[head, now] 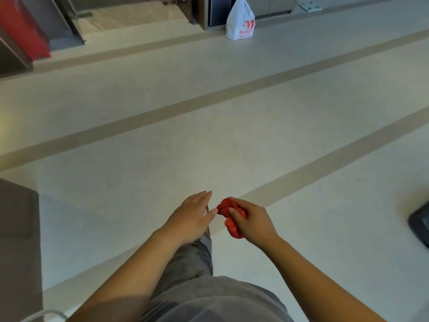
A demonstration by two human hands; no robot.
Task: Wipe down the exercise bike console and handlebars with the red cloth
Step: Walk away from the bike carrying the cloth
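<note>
Bunching red cloth in right hand (long axis vertical); left hand flat.

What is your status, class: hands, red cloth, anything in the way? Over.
Right hand grips bunched red cloth. Left hand open, close beside it. Nothing in the way; white bag far across floor.

This is an indoor hall or open room with hard flooring. The pale, smooth floor runs wide and is crossed by long tan stripes. A white plastic shopping bag stands by the far wall next to a dark door frame. A red box and a raised beige step sit at the edge. Whether it is a home or a public building cannot be told.
</note>
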